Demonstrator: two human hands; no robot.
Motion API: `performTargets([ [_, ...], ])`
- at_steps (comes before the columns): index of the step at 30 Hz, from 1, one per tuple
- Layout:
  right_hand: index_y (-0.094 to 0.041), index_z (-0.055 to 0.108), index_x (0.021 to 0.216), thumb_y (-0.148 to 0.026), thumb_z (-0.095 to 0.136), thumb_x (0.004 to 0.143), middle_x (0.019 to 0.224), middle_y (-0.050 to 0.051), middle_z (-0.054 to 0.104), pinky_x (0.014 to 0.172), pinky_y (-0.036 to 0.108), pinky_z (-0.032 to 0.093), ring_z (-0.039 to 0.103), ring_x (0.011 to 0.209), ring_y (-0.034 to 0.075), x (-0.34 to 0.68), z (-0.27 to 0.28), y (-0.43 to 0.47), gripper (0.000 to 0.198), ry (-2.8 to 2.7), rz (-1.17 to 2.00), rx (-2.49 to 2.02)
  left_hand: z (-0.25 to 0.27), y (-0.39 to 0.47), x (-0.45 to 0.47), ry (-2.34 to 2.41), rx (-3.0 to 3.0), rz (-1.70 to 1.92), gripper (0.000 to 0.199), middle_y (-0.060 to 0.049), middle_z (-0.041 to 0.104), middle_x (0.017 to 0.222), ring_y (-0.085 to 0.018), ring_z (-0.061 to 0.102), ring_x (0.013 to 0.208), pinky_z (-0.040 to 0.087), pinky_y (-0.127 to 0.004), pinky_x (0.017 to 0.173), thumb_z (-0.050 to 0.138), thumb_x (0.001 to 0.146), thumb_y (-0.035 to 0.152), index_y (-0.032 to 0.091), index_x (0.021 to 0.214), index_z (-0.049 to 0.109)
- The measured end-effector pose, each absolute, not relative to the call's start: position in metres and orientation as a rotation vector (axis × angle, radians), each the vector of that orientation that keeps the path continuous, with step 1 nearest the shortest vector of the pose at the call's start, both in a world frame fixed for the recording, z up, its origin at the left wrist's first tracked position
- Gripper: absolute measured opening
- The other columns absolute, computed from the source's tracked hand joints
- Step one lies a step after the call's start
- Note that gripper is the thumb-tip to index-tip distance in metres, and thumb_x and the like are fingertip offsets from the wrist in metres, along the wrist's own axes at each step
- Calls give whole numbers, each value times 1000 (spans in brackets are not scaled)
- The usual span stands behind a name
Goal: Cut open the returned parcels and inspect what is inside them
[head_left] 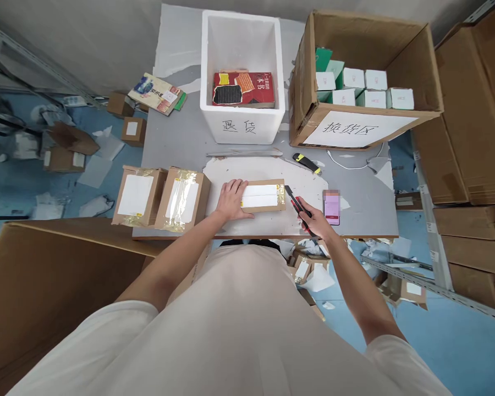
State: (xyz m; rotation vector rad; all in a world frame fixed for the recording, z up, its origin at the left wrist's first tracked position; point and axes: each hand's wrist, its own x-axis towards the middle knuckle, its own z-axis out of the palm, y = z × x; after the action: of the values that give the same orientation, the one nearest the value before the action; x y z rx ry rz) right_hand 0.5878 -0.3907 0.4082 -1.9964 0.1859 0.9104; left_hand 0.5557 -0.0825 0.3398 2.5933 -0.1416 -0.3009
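A small flat cardboard box [268, 208] with a white label and yellowish tape lies in front of me on the table. My left hand [232, 201] presses on its left end, fingers spread over the top and thumb along the near side. My right hand [313, 220] is wrapped round a black and red box cutter [296, 204], whose tip points at the box's taped right end; I cannot tell whether it touches. Just right of that hand lies a phone [331, 214] with a pink screen.
Two taped cardboard boxes [138, 196] stand at the left. Behind are a white foam bin [241, 124] holding books and a large carton [301, 102] of white-green boxes. A yellow-black utility knife [307, 163] and books [157, 93] lie on the table [367, 203].
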Motion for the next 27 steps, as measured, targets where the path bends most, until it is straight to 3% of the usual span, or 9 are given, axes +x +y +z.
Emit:
performTargets([
  [10, -33, 37, 147, -24, 55, 86, 69, -5, 58, 40, 19, 43, 48, 41, 6, 617, 421, -407, 64, 11, 1130, -2097, 330, -82, 564, -127, 2532, -215, 110, -18, 42, 138, -39, 35, 128, 22, -50, 113, 78, 51, 55, 14, 143, 34],
  [27, -31, 35, 148, -32, 56, 87, 69, -4, 56, 39, 20, 42, 47, 42, 6, 581, 425, -431, 65, -7, 1249, -2042, 323, -80, 565, -181, 2535, -84, 114, -19, 48, 128, -39, 42, 120, 31, -52, 108, 80, 45, 64, 12, 139, 40],
])
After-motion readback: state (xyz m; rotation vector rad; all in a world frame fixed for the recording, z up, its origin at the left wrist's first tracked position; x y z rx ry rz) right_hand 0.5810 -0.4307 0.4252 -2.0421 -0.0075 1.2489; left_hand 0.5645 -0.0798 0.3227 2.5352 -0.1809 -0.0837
